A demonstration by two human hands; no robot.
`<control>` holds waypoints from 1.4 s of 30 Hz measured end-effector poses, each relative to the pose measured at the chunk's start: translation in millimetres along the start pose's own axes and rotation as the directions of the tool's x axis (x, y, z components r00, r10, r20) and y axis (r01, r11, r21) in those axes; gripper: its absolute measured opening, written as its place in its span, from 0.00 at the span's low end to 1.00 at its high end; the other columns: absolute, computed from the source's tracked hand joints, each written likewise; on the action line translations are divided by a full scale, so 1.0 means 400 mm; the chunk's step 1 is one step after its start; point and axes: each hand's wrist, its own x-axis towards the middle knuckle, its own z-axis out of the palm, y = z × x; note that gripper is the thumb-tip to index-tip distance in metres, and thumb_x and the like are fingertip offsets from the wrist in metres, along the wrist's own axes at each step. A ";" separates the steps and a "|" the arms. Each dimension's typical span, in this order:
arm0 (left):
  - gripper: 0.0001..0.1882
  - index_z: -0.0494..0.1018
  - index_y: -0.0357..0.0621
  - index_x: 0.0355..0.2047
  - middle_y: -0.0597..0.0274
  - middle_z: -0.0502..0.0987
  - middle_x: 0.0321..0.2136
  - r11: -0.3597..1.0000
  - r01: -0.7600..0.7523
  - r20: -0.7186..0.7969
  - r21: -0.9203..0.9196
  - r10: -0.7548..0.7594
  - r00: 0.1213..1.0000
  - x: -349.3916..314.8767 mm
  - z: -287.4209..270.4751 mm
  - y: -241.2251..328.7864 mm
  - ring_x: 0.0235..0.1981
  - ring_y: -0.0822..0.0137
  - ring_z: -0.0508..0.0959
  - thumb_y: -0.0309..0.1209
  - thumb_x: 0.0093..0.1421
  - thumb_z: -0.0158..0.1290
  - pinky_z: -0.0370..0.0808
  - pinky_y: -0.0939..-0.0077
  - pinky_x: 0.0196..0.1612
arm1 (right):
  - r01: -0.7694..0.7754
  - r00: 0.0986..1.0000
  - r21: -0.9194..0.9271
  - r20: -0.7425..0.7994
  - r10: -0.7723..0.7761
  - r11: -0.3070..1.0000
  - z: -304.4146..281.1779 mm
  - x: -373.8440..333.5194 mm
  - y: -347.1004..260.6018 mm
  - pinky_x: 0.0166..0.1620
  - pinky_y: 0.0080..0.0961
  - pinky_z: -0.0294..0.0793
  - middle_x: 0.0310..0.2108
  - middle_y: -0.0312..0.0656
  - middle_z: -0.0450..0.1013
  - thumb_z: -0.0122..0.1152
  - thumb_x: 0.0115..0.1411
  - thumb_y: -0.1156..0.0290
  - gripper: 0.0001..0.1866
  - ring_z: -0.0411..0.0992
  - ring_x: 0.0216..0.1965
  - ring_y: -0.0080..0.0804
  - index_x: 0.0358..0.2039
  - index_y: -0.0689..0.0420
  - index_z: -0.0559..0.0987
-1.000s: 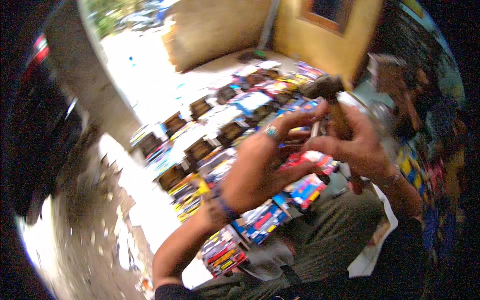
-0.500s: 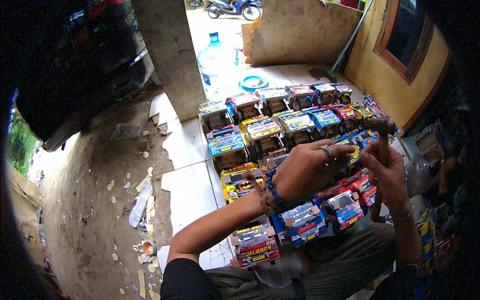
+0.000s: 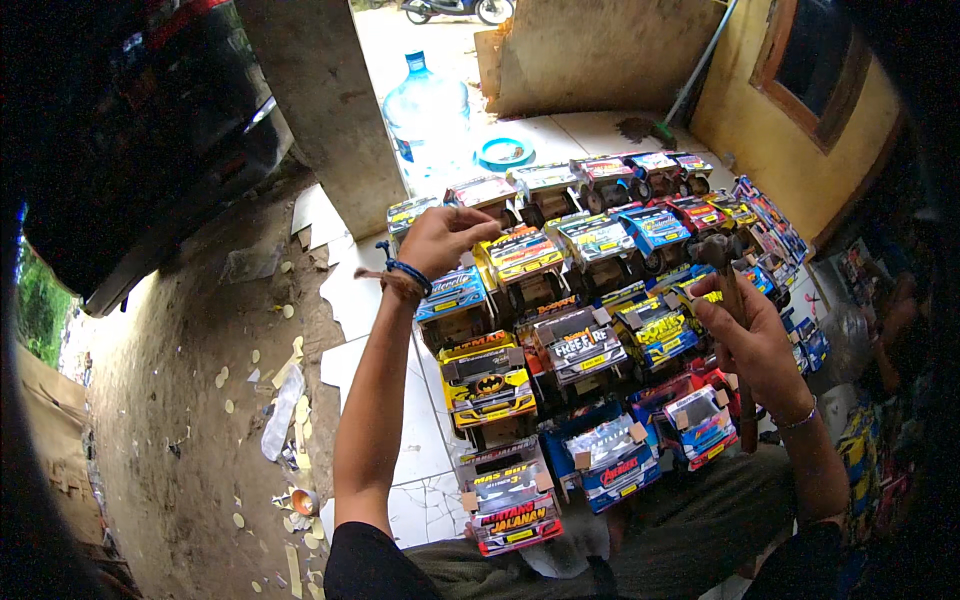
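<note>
Rows of toy trucks in painted, printed wood or card fill the tiled floor before me. My left hand point(image 3: 450, 240) is stretched forward over the back rows, beside a yellow toy truck point(image 3: 523, 254). Its thumb and fingertips come together; anything between them is too small to make out. In my right hand point(image 3: 748, 345), a hammer point(image 3: 735, 300) is held upright by its wooden handle, head up, over the trucks at right. A yellow-and-black toy truck point(image 3: 487, 385) and a red-and-black one point(image 3: 512, 508) stand nearest on the left. Beside the latter is a blue toy truck point(image 3: 606, 462).
A large blue water bottle point(image 3: 428, 110) and a blue dish point(image 3: 504, 153) stand behind the trucks. On the dirt floor at left lie paper scraps, a plastic bag point(image 3: 283, 412) and a small orange cup point(image 3: 304, 502). A yellow wall point(image 3: 740, 115) rises at right.
My left hand has moved left and farther forward, away from my right hand, uncovering trucks in the middle. The hammer, still in my right hand, has shifted slightly left.
</note>
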 end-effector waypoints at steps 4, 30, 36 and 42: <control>0.17 0.83 0.39 0.40 0.57 0.84 0.33 0.998 0.047 -0.013 0.048 -0.046 0.999 0.043 0.003 -0.111 0.34 0.72 0.83 0.40 0.59 0.62 0.79 0.75 0.38 | 0.005 1.000 -0.019 0.015 -0.005 1.000 0.008 0.029 0.009 0.18 0.13 0.59 0.23 0.25 0.68 0.62 0.65 0.61 0.13 0.61 0.16 0.10 0.45 0.53 0.74; 0.19 0.82 0.37 0.42 0.57 0.84 0.32 0.991 0.078 -0.026 0.107 -0.076 0.997 0.077 0.050 -0.203 0.31 0.72 0.82 0.40 0.60 0.61 0.78 0.76 0.40 | -0.113 0.972 -0.214 0.180 0.153 0.970 0.122 0.145 0.082 0.19 0.11 0.56 0.23 0.27 0.63 0.48 0.71 0.60 0.16 0.58 0.19 0.11 0.54 0.52 0.66; 0.18 0.83 0.40 0.41 0.57 0.85 0.32 0.986 0.104 -0.036 0.133 -0.100 0.994 0.077 0.051 -0.201 0.31 0.71 0.82 0.42 0.59 0.62 0.78 0.75 0.40 | 0.201 0.960 -0.170 0.231 -0.159 0.965 0.192 0.289 0.083 0.25 0.20 0.69 0.26 0.31 0.68 0.50 0.70 0.63 0.19 0.65 0.21 0.17 0.58 0.54 0.67; 0.19 0.83 0.42 0.40 0.57 0.85 0.33 0.987 0.117 -0.053 0.113 -0.111 0.992 0.072 0.051 -0.193 0.32 0.70 0.83 0.44 0.57 0.63 0.78 0.75 0.41 | 0.677 0.731 -0.490 0.363 -0.578 0.549 0.278 0.390 0.132 0.41 0.37 0.77 0.49 0.49 0.78 0.48 0.70 0.69 0.26 0.80 0.34 0.41 0.68 0.51 0.61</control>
